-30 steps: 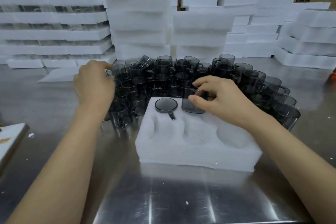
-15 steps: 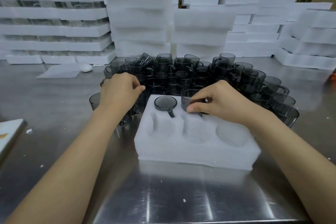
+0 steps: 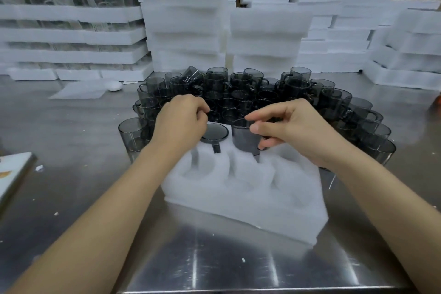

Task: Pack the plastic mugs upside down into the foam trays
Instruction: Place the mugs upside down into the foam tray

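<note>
Right hand [image 3: 293, 131]: thumb and curled fingers pinch a smoky grey plastic mug [image 3: 244, 137] in the white foam tray [image 3: 250, 198]. Left hand [image 3: 181, 119]: fingers curled; contents indiscernible.

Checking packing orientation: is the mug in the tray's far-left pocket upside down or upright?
Upside down: the far-left mug shows its flat closed base on top, seated in the foam tray.

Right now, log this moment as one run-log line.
step: seating second mug | right hand: grips it over foam tray | left hand: curled, grip unclear | first mug: seated inverted
</note>
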